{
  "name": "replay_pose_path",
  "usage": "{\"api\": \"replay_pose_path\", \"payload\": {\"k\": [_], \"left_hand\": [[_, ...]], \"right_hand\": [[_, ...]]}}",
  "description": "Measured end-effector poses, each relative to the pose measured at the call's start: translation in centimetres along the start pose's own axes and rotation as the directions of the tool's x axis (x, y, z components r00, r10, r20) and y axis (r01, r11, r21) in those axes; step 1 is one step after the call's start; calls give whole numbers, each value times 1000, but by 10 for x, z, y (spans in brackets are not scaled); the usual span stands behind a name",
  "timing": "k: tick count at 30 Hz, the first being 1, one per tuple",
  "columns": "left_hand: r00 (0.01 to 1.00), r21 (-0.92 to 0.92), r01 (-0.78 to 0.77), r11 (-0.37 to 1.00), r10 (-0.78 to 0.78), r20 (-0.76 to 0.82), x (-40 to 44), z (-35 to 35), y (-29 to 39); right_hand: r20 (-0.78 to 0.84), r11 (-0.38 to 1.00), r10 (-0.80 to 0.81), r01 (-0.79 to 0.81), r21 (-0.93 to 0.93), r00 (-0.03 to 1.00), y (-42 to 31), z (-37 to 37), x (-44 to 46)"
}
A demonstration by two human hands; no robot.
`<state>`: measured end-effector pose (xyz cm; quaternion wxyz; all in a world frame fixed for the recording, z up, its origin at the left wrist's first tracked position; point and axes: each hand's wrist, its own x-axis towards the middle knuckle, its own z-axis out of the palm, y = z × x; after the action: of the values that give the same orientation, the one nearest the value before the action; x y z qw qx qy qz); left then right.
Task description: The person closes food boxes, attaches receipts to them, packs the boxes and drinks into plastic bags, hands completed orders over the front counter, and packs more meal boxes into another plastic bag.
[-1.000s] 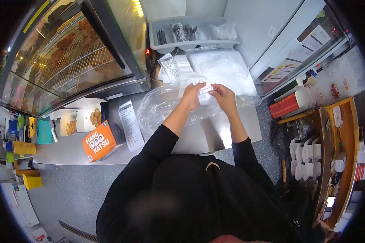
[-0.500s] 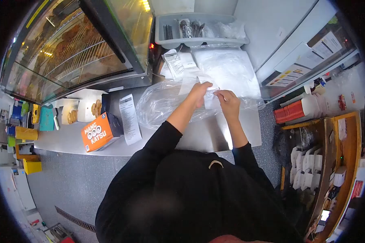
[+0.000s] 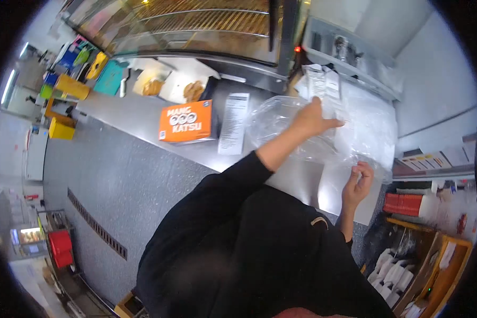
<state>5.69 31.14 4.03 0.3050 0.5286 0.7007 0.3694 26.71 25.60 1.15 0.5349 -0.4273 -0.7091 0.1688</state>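
Note:
My left hand (image 3: pixel 314 121) reaches over a clear plastic bag (image 3: pixel 273 117), thumb stretched away from the fingers. Just beyond its fingertips lie printed receipts (image 3: pixel 316 80); whether the fingertips touch the paper I cannot tell. My right hand (image 3: pixel 359 185) is raised near the counter's front right, fingers loosely curled and a gap before the thumb, with nothing visible in it. Close by is a stack of white plastic bags (image 3: pixel 368 119). Left of the clear bag, a long receipt (image 3: pixel 233 124) lies beside an orange box (image 3: pixel 186 122) marked "MANG KATSU".
Behind the orange box, open cartons (image 3: pixel 176 90) hold fried food. A glass warming cabinet (image 3: pixel 206 24) stands at the back, and a grey cutlery tray (image 3: pixel 350 63) at the back right. A teal board (image 3: pixel 110 78) and a knife (image 3: pixel 124 85) lie at the far left.
The view has turned left. My hands have moved apart: the right has let go of the small receipt and drawn back, while the left has spread its thumb and moved toward the receipts.

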Motion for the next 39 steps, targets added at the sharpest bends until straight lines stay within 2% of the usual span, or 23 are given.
{"api": "replay_pose_path", "payload": {"k": [2,3,4,5,6,7,9,10,11,14,19,22,24,28,31,34,37,39], "left_hand": [[984,98,-170,981,163,73,-33,-87,-41],[984,149,-175,973,166,67,-54,-134,-60],[964,424,-247,872,267,13,-68,-173,-97],[991,564,-127,816,127,39,-88,-214,-109],[992,562,82,823,-124,37,-106,-241,-120],[987,708,124,695,-161,-14,-121,-256,-135],[982,793,24,609,-164,95,-132,-273,-163],[974,824,-31,566,-169,152,-137,-278,-180],[981,795,-97,598,-75,177,-138,-278,-206],[974,706,-218,674,109,196,-132,-283,-229],[960,472,-251,845,156,231,-123,-301,-234],[932,416,-319,851,202,302,-119,-310,-242],[930,379,-325,866,219,296,-120,-311,-245],[928,353,-332,875,235,290,-120,-312,-243],[936,346,-302,888,207,284,-122,-312,-242],[931,328,-320,889,232,282,-120,-310,-250],[915,286,-370,884,294,276,-120,-311,-253],[891,332,-431,839,338,302,-114,-307,-268]], "right_hand": [[55,972,88,-97,214,995,-17,21,4],[100,938,139,-163,305,985,-28,33,5],[151,893,186,-231,386,971,-38,46,4],[232,878,189,-270,396,954,-47,61,3],[309,862,189,-308,402,932,-57,79,0],[384,846,190,-349,403,903,-68,96,-3],[553,730,185,-490,477,813,-100,137,-10],[589,743,208,-517,424,781,-114,159,-16],[621,756,229,-539,371,749,-128,182,-23],[673,745,182,-548,381,716,-164,240,-46],[694,828,203,-500,255,691,-203,292,-71],[615,934,216,-344,97,759,-206,305,-84],[583,959,242,-281,-25,776,-213,306,-86],[469,973,213,-145,-177,857,-224,304,-87],[319,946,200,-98,-308,926,-236,295,-78],[401,946,-215,292,-141,891,-214,292,-85],[459,862,-464,505,36,758,-199,301,-96],[408,811,-560,578,91,721,-191,313,-100]]}}
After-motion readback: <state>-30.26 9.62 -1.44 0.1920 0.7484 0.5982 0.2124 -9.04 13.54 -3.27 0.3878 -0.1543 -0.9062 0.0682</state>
